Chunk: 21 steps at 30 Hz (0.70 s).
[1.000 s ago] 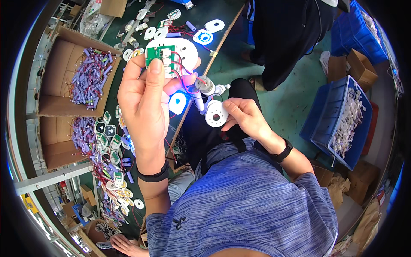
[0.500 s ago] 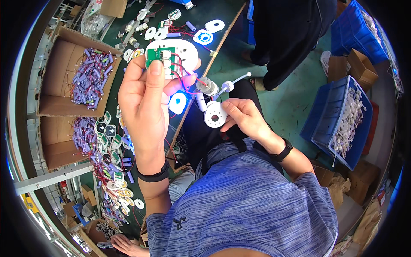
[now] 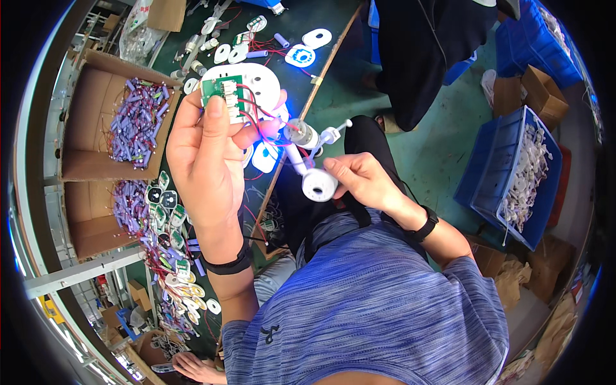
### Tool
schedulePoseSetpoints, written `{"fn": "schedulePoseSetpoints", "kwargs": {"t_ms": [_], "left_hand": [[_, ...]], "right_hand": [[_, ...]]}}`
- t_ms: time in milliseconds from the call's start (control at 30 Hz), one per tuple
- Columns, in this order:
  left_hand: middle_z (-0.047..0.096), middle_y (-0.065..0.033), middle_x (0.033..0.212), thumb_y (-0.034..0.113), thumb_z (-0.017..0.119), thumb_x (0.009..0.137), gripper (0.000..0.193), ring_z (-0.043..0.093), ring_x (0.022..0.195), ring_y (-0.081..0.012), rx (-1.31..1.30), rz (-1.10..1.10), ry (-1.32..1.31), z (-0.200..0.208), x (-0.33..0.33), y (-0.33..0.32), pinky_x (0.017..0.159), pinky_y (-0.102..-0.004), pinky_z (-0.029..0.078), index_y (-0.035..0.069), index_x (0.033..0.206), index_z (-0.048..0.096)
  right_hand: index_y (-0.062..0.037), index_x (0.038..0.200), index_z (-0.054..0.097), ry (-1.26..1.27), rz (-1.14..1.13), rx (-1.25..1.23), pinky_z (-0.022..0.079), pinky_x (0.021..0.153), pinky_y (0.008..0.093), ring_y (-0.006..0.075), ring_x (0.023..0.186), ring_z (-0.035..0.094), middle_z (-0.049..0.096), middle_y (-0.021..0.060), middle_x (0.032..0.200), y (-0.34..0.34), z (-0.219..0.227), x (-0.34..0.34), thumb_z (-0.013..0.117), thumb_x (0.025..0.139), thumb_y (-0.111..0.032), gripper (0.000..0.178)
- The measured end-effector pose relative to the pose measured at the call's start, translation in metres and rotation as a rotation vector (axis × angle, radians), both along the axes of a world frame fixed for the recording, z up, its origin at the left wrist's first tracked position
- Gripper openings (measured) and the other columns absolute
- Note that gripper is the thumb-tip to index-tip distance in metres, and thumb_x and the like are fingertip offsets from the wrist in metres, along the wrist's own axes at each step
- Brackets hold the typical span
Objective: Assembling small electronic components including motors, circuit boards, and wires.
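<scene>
My left hand (image 3: 206,151) is closed on a green circuit board (image 3: 212,87) with white connectors, thumb pressing its lower edge. A white oval plate (image 3: 264,82) lies behind the board in the same hand. Red and dark wires run from the connectors to a small silver motor (image 3: 301,133), which hangs beside a purple battery cell (image 3: 295,158). Near the motor is a white plastic stem (image 3: 330,135) with a knobbed end. My right hand (image 3: 367,181) pinches a white round cap (image 3: 319,185) with a dark centre hole, just below the motor.
Two cardboard boxes (image 3: 90,122) on the left hold wired purple cells. Loose boards, cells and white rings cover the dark green table (image 3: 282,67). A blue crate (image 3: 491,170) of white parts stands right. Another person (image 3: 410,70) stands ahead; another hand (image 3: 196,367) shows lower left.
My left hand has shifted slightly left with the board and plate. The round cap in my right hand has tilted and lowered a little. The motor and stem have moved left.
</scene>
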<state>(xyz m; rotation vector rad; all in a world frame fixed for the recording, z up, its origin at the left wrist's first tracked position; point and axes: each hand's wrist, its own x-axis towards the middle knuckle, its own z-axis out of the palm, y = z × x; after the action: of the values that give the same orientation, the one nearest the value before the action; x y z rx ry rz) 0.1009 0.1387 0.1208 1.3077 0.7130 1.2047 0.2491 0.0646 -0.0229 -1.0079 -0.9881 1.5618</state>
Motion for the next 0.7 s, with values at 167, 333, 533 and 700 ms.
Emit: {"fn": "schedulePoseSetpoints", "kwargs": {"t_ms": [167,333,533,700], "left_hand": [[0.057,-0.0226,0.102,0.012,0.038,0.094,0.026,0.060,0.092,-0.0368,0.009,-0.025,0.061,-0.001,-0.005,-0.004,0.065,-0.0327,0.056,-0.006,0.112,0.043],[0.059,-0.0164,0.094,0.012,0.043,0.092,0.023,0.062,0.080,-0.0218,-0.042,-0.083,0.035,0.001,0.003,-0.010,0.063,-0.0324,0.055,-0.006,0.106,0.044],[0.059,-0.0159,0.094,0.011,0.043,0.092,0.022,0.062,0.079,-0.0199,0.022,-0.089,0.039,-0.004,-0.006,-0.008,0.063,-0.0310,0.055,-0.007,0.105,0.045],[0.059,-0.0153,0.096,0.011,0.039,0.093,0.022,0.062,0.079,-0.0197,-0.005,-0.070,0.086,-0.002,-0.002,-0.008,0.057,-0.0291,0.052,-0.004,0.108,0.045]], "right_hand": [[-0.0005,0.105,0.055,-0.770,-0.429,0.739,0.046,0.070,0.0361,0.0300,0.084,0.057,0.057,0.0153,0.097,0.012,0.022,0.013,0.063,0.078,-0.024,0.036],[-0.0002,0.115,0.047,-0.321,-0.078,0.654,0.043,0.079,0.0348,0.0257,0.090,0.056,0.057,0.0154,0.099,0.027,0.050,0.002,0.062,0.080,-0.024,0.045],[-0.0010,0.111,0.050,-0.241,0.116,0.401,0.045,0.065,0.0246,0.0103,0.072,0.056,0.060,0.0054,0.082,0.024,0.060,0.002,0.059,0.085,-0.023,0.035],[-0.0009,0.106,0.051,-0.143,0.091,0.374,0.043,0.060,0.0289,0.0138,0.066,0.056,0.058,0.0094,0.073,0.025,0.052,-0.002,0.058,0.085,-0.021,0.030]]}}
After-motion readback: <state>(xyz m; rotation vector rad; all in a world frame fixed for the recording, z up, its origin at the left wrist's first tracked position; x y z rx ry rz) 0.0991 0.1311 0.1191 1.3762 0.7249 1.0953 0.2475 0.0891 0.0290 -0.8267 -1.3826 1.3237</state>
